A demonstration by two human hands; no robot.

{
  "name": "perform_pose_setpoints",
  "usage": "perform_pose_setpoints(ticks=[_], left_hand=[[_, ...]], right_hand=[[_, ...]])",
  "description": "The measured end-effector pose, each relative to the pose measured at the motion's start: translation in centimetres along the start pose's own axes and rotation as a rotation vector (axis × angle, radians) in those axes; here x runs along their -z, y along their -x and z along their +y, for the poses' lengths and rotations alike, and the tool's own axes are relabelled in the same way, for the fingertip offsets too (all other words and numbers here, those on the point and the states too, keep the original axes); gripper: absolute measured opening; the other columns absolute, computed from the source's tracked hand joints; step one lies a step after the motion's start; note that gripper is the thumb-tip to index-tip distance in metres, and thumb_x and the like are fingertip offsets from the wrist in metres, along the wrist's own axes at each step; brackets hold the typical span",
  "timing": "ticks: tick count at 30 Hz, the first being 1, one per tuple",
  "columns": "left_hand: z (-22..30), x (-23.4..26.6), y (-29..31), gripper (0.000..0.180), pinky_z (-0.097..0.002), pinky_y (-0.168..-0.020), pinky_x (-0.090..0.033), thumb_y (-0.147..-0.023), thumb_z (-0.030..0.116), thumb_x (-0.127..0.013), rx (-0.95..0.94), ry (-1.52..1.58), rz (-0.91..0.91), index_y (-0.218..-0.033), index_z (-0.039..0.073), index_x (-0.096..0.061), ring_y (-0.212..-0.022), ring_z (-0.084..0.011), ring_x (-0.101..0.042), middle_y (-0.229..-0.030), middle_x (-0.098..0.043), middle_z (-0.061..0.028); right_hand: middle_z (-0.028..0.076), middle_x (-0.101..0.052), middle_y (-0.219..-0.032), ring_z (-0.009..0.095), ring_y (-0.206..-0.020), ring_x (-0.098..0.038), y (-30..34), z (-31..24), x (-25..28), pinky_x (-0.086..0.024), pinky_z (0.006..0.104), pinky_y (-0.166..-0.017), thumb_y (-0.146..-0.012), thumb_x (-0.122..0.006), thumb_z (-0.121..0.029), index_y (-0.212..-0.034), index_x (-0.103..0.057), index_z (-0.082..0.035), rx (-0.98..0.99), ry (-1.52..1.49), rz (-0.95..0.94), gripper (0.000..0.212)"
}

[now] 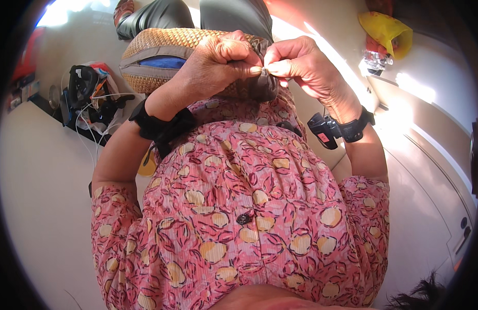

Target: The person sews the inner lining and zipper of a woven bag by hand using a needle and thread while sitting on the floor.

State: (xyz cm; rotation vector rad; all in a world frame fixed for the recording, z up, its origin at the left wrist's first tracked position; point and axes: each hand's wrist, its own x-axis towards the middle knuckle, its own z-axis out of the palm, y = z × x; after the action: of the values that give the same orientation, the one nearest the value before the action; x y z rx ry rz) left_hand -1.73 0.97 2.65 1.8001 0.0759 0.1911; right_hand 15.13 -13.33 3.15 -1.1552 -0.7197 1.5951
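A woven straw bag [151, 44] with a grey zippered opening and something blue inside rests on my lap. My left hand [218, 64] grips the grey fabric end of the bag's zipper band [264, 85]. My right hand [301, 64] pinches a small zipper pull at the same spot, fingertips touching the left hand's. Both wrists carry black straps; a small black device [324, 132] hangs from the right one. My pink patterned dress [244, 206] fills the lower view.
A heap of black gear and white cables [91, 101] lies on a dark mat on the pale floor at left. A yellow bag [386, 31] and a clear plastic item [376, 59] sit at upper right. A pale cabinet front [435, 170] runs along the right.
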Motion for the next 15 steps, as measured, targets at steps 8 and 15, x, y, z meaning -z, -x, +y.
perform_pose_setpoints(ticks=[8,15], left_hand=[[0.3,0.4,-0.2,0.007,-0.0248,-0.074,-0.044,-0.083,0.002,-0.067,0.090,0.007,0.024,-0.085,-0.002,-0.062,-0.080,-0.0126,-0.053,-0.084,-0.055,-0.0029],[-0.3,-0.2,-0.3,0.008,-0.0284,-0.065,-0.044,-0.077,0.005,-0.072,0.008,0.036,0.113,-0.078,0.002,-0.065,-0.069,-0.0177,-0.053,-0.069,-0.056,-0.0053]], right_hand=[[0.000,-0.063,-0.072,0.012,-0.061,-0.058,1.1,-1.4,-0.8,-0.047,0.0249,-0.058,-0.083,-0.063,-0.009,-0.081,-0.068,-0.003,0.180,0.611,0.321,0.008],[0.003,-0.061,-0.083,0.022,-0.073,-0.058,1.8,-1.7,-4.3,-0.050,0.0317,-0.064,-0.067,-0.069,-0.004,-0.084,-0.068,-0.007,0.886,1.336,0.546,0.017]])
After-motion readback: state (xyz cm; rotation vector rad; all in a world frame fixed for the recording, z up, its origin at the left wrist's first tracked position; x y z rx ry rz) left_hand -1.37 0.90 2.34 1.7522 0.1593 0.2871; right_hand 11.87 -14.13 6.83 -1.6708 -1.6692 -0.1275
